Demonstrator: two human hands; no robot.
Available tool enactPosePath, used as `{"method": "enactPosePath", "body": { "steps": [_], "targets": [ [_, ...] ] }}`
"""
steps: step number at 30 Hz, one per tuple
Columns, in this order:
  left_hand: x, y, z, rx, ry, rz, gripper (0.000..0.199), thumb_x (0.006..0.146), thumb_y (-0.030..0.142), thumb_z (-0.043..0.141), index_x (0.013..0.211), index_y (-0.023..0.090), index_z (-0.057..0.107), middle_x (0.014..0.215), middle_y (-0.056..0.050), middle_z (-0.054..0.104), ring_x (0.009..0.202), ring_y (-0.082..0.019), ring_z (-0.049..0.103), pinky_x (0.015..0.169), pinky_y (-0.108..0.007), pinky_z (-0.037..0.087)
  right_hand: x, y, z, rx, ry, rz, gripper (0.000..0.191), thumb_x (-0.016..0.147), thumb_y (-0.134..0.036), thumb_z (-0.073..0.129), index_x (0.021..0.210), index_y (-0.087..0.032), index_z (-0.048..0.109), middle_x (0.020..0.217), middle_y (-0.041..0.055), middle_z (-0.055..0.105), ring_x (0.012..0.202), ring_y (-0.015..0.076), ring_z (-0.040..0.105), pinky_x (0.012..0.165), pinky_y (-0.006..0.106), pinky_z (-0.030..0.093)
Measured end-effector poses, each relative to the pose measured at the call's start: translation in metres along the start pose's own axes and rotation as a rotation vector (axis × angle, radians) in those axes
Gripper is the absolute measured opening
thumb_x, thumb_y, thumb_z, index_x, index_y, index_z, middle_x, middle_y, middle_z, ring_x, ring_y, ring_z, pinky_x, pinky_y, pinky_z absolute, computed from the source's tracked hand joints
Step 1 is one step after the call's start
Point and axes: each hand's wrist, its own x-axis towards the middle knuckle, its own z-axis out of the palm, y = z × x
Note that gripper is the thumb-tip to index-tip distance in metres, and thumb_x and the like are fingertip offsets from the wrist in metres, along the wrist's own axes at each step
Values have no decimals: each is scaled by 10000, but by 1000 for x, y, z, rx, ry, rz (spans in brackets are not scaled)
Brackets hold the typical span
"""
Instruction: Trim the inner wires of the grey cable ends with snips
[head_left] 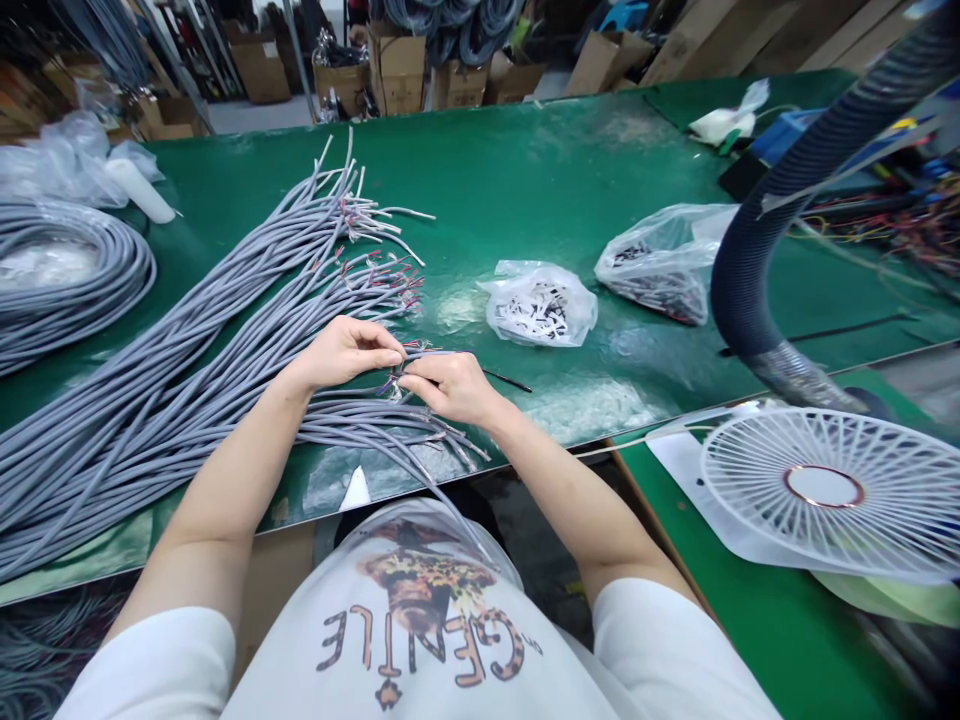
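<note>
Here, on the green table (525,180), the left hand (346,350) and right hand (450,385) meet fingertip to fingertip, both pinched on the stripped end of one grey cable (420,352) — its thin coloured wires show between the fingers. That cable lies at the near edge of the big cable bundle (187,370), which fans away to the left. Right of the bundle sit two clear bags of small parts (541,305) — beyond them, a white fan (825,490).
</note>
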Motion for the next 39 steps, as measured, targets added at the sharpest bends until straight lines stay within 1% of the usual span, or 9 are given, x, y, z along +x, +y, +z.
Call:
{"method": "enactPosePath", "body": {
  "steps": [8, 15, 22, 28, 30, 32, 35, 37, 39],
  "targets": [
    [3, -10, 1, -77, 41, -31, 307, 666, 380, 775, 776, 96, 736, 753, -81, 729, 659, -138, 644, 667, -244, 525, -1, 1, -2, 64, 28, -9, 290, 909, -383, 502, 886, -165, 693, 811, 55, 706, 682, 134, 587, 636, 223, 370],
    [2, -5, 2, -135, 30, -51, 298, 649, 368, 788, 761, 98, 731, 716, -67, 719, 628, -125, 629, 636, -231, 507, 0, -1, -3, 50, 25, -30, 305, 906, -397, 501, 934, -163, 695, 818, 64, 714, 695, 151, 608, 648, 236, 398],
    [2, -8, 0, -144, 27, -62, 304, 658, 374, 782, 766, 95, 730, 706, -67, 708, 620, -120, 612, 612, -226, 498, -2, 0, 0, 126, 73, -76, 331, 926, -385, 471, 781, -184, 691, 727, 37, 697, 651, 127, 590, 640, 232, 402],
    [3, -6, 7, -201, 132, 19, 257, 664, 354, 783, 767, 123, 743, 731, -51, 698, 639, -108, 599, 632, -226, 482, 0, -1, -6, 359, 253, 120, 346, 786, -473, 643, 943, -166, 671, 764, 18, 658, 587, 111, 501, 586, 238, 401],
    [3, -4, 13, -229, 136, 76, 251, 666, 361, 782, 758, 130, 745, 741, -52, 687, 669, -116, 606, 655, -234, 487, 3, -5, -4, 399, 264, 148, 333, 785, -477, 639, 892, -163, 665, 696, -4, 604, 565, 99, 447, 558, 233, 372],
    [3, -2, 19, -248, 122, 105, 258, 679, 371, 770, 764, 129, 743, 741, -51, 672, 674, -117, 601, 654, -237, 485, 4, -10, -2, 411, 260, 147, 308, 836, -457, 577, 754, -166, 636, 611, -21, 521, 551, 93, 405, 546, 229, 349],
    [1, 1, 19, -194, 70, 86, 309, 737, 372, 721, 935, 135, 729, 761, -42, 666, 667, -108, 587, 658, -235, 475, -1, -8, -7, 381, 315, 178, 360, 853, -428, 552, 603, -169, 540, 550, -33, 423, 527, 85, 352, 528, 227, 325],
    [-1, 1, 13, -58, -41, 62, 338, 759, 356, 697, 1017, 138, 706, 800, -48, 679, 699, -115, 596, 687, -237, 475, -8, 3, -18, 302, 405, 247, 372, 832, -418, 579, 565, -174, 493, 531, -38, 391, 516, 85, 335, 520, 230, 317],
    [-2, -1, 7, 133, -219, 54, 293, 753, 335, 694, 975, 146, 718, 865, -63, 697, 774, -135, 617, 732, -240, 477, -18, 25, -33, 172, 522, 352, 369, 817, -416, 590, 555, -181, 480, 521, -37, 389, 514, 93, 345, 522, 240, 323]
  ]
}}
